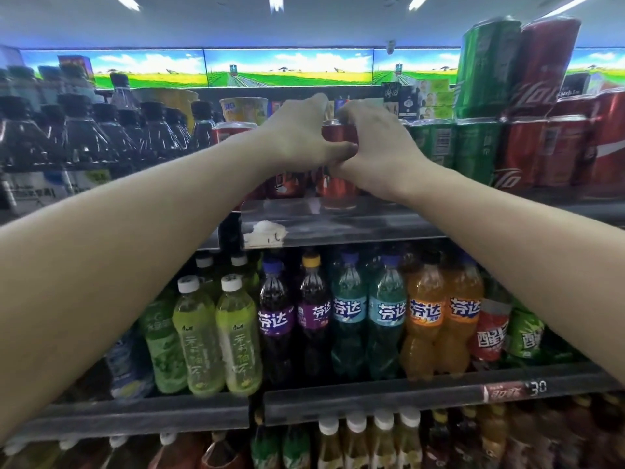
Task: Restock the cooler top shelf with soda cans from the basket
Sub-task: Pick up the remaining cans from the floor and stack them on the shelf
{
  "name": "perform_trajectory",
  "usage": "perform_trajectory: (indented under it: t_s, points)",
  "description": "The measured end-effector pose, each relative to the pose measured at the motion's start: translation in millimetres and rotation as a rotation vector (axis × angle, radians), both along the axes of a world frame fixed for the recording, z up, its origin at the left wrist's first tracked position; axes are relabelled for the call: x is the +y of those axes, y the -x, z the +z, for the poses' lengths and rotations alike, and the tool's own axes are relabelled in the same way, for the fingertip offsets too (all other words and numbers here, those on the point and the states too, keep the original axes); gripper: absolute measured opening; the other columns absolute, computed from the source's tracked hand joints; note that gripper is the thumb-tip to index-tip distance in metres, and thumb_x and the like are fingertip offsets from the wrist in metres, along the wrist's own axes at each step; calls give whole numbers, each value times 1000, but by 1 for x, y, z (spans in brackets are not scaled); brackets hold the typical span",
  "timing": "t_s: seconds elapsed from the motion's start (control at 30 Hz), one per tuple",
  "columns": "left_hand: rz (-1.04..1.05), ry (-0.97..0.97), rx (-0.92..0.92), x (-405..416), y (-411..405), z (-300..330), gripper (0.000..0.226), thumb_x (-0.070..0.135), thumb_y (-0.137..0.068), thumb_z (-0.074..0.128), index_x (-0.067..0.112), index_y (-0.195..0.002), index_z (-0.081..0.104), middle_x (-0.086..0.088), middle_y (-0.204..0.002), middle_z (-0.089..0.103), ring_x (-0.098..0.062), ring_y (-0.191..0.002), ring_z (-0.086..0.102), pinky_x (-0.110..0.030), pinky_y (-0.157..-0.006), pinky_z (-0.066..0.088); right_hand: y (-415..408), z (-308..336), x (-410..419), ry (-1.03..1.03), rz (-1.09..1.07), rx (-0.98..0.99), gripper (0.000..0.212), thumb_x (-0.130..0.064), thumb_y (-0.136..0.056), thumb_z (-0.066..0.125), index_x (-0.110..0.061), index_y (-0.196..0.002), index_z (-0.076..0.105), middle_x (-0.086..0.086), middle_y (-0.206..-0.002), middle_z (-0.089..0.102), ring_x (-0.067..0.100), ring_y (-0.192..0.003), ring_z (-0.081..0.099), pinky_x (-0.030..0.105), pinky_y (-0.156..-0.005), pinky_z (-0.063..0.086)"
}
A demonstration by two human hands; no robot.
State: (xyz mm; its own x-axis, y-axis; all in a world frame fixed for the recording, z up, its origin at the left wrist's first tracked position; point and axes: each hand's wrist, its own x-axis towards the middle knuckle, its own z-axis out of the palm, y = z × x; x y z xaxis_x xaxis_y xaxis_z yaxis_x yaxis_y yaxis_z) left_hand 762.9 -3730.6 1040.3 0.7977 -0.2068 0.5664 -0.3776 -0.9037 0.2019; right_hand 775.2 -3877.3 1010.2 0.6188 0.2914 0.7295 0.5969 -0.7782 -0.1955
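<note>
Both arms reach up to the cooler's top shelf [338, 228]. My left hand [297, 133] and my right hand [375, 143] are cupped together around a red soda can [334, 132], thumbs touching below it. This can sits on top of another red can [338, 191] standing at the shelf's front. More red cans [230, 132] stand to the left behind my left wrist. The basket is out of view.
Green cans [439, 143] and red cans [554, 150] stand stacked at the right of the top shelf, dark bottles [84, 133] at the left. The shelf below holds green tea bottles [216, 336] and coloured soda bottles [385, 316].
</note>
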Motion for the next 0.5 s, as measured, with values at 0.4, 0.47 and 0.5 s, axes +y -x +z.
perform_trajectory:
  t_s: [0.4, 0.47, 0.5]
  points:
    - [138, -48, -158, 62, 18, 15, 66, 49, -91, 71, 16, -143, 47, -11, -132, 58, -28, -115, 57, -44, -95, 48, -4, 0, 5, 63, -56, 7, 71, -13, -89, 73, -16, -151, 40, 11, -146, 48, 31, -132, 50, 40, -103, 42]
    - [134, 17, -100, 69, 20, 15, 74, 51, -91, 73, 15, -147, 42, -12, -138, 55, -28, -120, 54, -40, -96, 44, -7, 4, 8, 91, -63, 44, 73, -10, -88, 72, -17, -153, 38, 14, -145, 47, 34, -132, 49, 38, -100, 42]
    - [136, 35, -80, 72, 22, 14, 78, 51, -90, 75, 14, -149, 39, -12, -142, 53, -27, -123, 52, -39, -97, 42, -8, 6, 9, 97, -70, 65, 74, -8, -87, 71, -17, -153, 38, 15, -144, 48, 35, -131, 50, 37, -97, 41]
